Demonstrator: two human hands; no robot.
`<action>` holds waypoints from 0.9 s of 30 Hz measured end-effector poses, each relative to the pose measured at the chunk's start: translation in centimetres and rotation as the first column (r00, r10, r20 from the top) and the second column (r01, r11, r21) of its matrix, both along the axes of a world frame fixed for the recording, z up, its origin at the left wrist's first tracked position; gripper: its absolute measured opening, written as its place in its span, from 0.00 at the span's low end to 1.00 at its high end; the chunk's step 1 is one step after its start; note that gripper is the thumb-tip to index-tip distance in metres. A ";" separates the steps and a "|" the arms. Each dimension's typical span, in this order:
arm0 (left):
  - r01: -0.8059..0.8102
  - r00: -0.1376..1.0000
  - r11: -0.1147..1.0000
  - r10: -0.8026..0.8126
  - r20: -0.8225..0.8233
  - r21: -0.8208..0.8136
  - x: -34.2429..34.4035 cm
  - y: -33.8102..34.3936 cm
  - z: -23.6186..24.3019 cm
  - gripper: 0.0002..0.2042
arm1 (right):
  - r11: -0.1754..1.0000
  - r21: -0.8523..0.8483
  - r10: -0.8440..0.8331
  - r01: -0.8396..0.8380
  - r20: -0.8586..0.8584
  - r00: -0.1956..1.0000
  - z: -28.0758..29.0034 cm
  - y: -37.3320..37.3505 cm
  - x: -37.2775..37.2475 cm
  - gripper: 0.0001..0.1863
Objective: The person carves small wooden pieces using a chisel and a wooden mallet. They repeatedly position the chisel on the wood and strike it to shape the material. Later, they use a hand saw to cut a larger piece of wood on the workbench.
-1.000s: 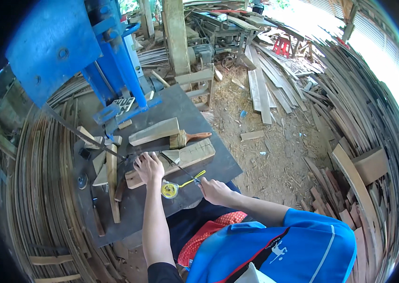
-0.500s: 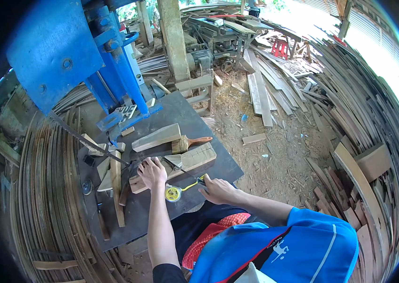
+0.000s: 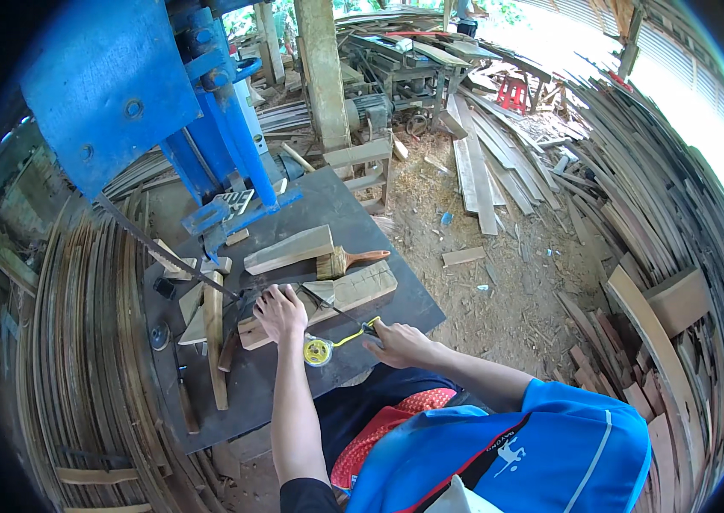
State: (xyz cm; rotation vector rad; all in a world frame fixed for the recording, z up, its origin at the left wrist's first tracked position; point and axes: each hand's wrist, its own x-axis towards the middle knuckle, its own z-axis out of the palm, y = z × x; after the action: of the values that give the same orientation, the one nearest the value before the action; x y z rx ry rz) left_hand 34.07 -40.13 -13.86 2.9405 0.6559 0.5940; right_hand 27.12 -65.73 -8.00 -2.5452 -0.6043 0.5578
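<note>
My left hand point(image 3: 281, 315) lies over the left end of a thick wooden block point(image 3: 365, 288), fingers bent and slightly apart, close beside the band saw blade point(image 3: 156, 250). In my right hand point(image 3: 402, 344), just off the block's near side, the fingers close on the yellow end of a chalk line reel point(image 3: 318, 351). Its round, clear case with a yellow wheel rests near the block. A thin dark line slants across the block toward my right hand. A paintbrush point(image 3: 360, 257) with a wooden handle lies against the block's far side, beside another wood piece point(image 3: 288, 250).
The blue band saw point(image 3: 122, 85) rises over the dark table point(image 3: 399, 315). Wood offcuts point(image 3: 215, 333) and a wooden-handled tool point(image 3: 186, 402) lie on the table's left. Stacked strips point(image 3: 79, 342) stand left; lumber piles point(image 3: 635, 188) line the right. A red stool point(image 3: 512, 93) stands farther back.
The view has shifted slightly, so the scene sits a little farther right. My hands, the block and the reel keep nearly the same places relative to each other.
</note>
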 end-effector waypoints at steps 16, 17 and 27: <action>-0.053 0.998 0.997 0.052 -0.023 -0.053 -0.2 -0.2 0.3 0.20 | 0.997 0.062 -0.047 0.038 0.148 0.988 -1.0 1.6 1.7 0.11; -0.056 0.998 0.997 0.055 -0.023 -0.047 -0.3 0.0 0.3 0.19 | 0.999 0.049 -0.028 0.020 0.150 0.988 -1.0 2.2 1.9 0.11; -0.028 0.999 0.999 0.029 0.019 -0.018 0.2 -0.2 -0.2 0.18 | 0.995 0.095 0.018 -0.035 0.177 0.984 -3.2 5.7 4.9 0.14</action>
State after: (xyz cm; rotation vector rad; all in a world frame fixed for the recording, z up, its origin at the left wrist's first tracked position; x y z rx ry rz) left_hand 34.29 -40.35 -14.10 2.9100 0.6985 0.6156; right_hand 32.00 -59.99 -11.15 -2.5134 -0.7108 0.3056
